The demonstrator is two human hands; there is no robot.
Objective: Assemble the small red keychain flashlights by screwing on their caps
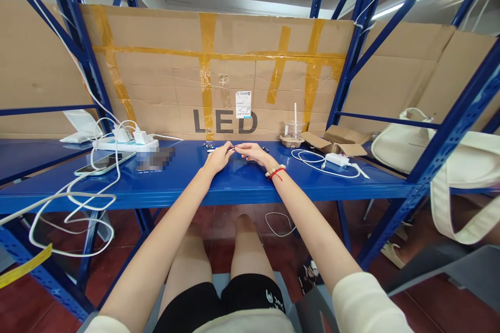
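Observation:
Both my arms reach out over a blue metal shelf [234, 182]. My left hand [219, 157] and my right hand [252, 152] meet at the middle of the shelf, fingers pinched on a thin dark pen-like object [231, 149] held between them. A beaded and a red bracelet sit on my right wrist. A few small dark parts [208, 144] lie on the shelf just behind my left hand, too small to name.
A phone [104, 163] and a white power strip [127, 141] with chargers and cables lie at the left. A plastic cup [294, 132], open small carton [335, 141] and white charger [336, 159] sit at right. A cardboard panel [219, 73] closes the back. Cream bag [402, 140] far right.

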